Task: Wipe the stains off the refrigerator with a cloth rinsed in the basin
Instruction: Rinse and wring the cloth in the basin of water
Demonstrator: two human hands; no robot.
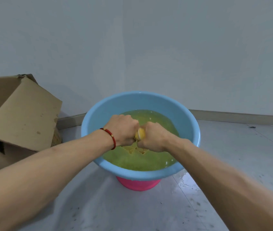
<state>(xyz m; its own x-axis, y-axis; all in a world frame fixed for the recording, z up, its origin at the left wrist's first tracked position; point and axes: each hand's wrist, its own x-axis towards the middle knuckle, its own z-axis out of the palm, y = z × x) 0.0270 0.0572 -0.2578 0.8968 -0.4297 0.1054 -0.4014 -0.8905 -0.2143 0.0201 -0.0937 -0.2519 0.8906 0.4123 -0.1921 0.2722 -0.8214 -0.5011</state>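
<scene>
Cloth (140,134): yellow, bunched, sitting centre frame just above the waterline, being wrung between both fists, lower folds trailing into the water.
Left hand (121,130): fingers curling tight round the cloth's left end; red cord bracelet (111,138) circling the wrist.
Right hand (154,137): fingers clamping the cloth's right end, knuckles nearly touching the left hand's.
Basin (192,129): blue, holding cloudy yellow-green water, perching on a pink base (138,185) narrower than its rim.
Floor (232,155): pale tiles, wet patch glinting at the basin's lower right.
Cardboard box (20,117): lying open at left of frame.
Refrigerator: not appearing in view.
Risks, judging from here: leaning on the rim tipping the basin off its narrow base; wringing too lightly leaving the cloth dripping; murky water re-soiling the cloth; slipping on the wet patch.
</scene>
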